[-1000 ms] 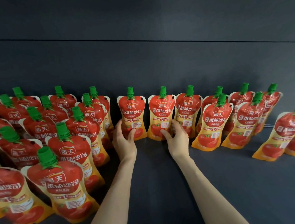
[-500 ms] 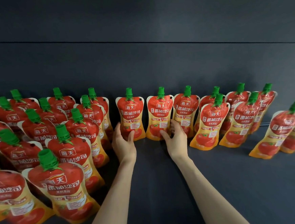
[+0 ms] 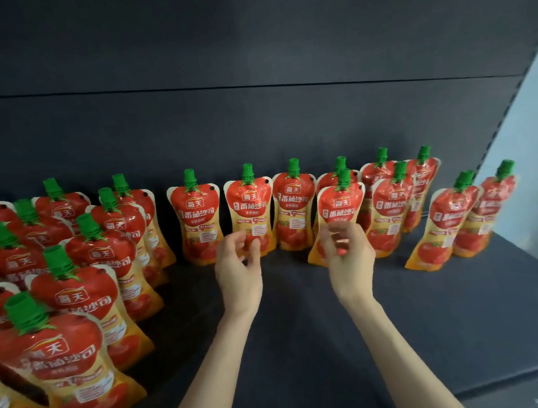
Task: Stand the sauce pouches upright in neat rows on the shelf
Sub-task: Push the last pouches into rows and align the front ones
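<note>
Red and yellow sauce pouches with green caps stand on the dark shelf [image 3: 303, 330]. A back row runs from the pouch [image 3: 196, 216] past the pouch [image 3: 250, 210] to the right. My left hand [image 3: 239, 267] hovers in front of that second pouch, fingers loosely curled and blurred, holding nothing. My right hand [image 3: 348, 252] is raised in front of the lower part of a front-row pouch [image 3: 341, 204]; its fingers are loosely curled and blurred, and I see no grip. Whether it touches the pouch is unclear.
A dense block of upright pouches [image 3: 74, 283] fills the left side down to the front edge. Two more pouches [image 3: 446, 219] lean at the far right near a pale wall [image 3: 530, 151]. The dark back panel [image 3: 255, 124] rises behind the rows.
Both hands have left the bases of the two back-row pouches and moved right and up. The right hand now sits in front of the front-row pouch. The view shifted right.
</note>
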Motion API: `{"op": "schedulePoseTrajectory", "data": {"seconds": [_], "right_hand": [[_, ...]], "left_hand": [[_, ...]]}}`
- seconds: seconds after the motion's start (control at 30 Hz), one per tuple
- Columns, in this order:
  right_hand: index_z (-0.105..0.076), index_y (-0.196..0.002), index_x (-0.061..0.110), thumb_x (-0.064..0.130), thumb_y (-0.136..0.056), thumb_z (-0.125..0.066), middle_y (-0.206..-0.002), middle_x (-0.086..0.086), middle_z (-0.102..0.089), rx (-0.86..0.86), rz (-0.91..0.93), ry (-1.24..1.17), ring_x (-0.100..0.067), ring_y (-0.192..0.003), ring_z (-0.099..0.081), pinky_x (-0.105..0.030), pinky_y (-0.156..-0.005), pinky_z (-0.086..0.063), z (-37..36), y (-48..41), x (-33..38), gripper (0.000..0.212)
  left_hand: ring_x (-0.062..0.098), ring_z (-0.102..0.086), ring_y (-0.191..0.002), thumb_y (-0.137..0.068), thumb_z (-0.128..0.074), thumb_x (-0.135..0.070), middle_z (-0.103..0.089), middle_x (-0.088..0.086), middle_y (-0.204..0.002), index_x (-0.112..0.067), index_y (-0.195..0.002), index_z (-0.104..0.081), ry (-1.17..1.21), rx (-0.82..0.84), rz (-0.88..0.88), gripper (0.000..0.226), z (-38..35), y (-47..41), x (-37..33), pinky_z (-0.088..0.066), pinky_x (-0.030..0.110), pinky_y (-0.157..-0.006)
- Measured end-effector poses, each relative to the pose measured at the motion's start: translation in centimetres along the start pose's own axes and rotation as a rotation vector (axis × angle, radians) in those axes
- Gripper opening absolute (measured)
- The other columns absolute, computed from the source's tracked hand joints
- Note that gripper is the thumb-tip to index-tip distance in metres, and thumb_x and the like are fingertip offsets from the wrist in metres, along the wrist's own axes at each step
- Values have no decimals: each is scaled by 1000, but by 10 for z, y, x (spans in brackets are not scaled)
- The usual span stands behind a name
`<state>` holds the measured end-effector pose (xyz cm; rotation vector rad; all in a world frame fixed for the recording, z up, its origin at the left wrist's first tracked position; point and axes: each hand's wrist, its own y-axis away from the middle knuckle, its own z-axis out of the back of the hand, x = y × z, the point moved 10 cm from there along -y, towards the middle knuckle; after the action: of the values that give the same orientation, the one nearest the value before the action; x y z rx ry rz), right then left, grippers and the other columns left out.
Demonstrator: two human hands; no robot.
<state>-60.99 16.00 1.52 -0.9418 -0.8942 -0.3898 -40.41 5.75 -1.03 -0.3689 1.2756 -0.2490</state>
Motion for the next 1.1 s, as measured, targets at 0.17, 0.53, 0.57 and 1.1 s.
{"op": "schedulePoseTrajectory", "data": {"seconds": [0.17, 0.53, 0.57, 1.1], "right_hand": [[-54, -118, 13, 24, -87, -64, -117, 1, -53, -48, 115, 17, -16, -113, -48, -36, -93, -44, 34, -43, 12, 35], [-61, -114, 12, 23, -86, -66, -106, -2, -64, 243, 298, 68, -18, -100, -54, -44, -91, -44, 17, -90, 23, 31], [-62, -111, 11, 23, -86, -66, -104, -2, -64, 249, 306, 64, -17, -97, -54, -43, -90, -44, 17, -90, 23, 28], [-56, -102, 24, 13, -87, -64, -90, 26, -56, 298, 182, -244, 23, -87, -53, 2, -73, -38, 35, -85, 14, 20]], "left_hand": [[7, -53, -105, -89, -60, -24, -59, 0, -113, -12, -117, -56, 22, 35, -189, 30, -36, -14, -59, -42, 12, -85], [28, -44, -118, -91, -56, -30, -61, 6, -122, -13, -132, -50, -331, 3, -255, 45, -80, -65, -103, -36, 42, -99], [28, -46, -115, -89, -59, -29, -63, 6, -118, -14, -129, -53, -336, -11, -262, 43, -79, -65, -104, -37, 43, -98], [14, -61, -90, -83, -67, -21, -64, 2, -97, -9, -103, -66, -96, 38, -361, 23, -79, -47, -127, -53, 30, -81]]}}
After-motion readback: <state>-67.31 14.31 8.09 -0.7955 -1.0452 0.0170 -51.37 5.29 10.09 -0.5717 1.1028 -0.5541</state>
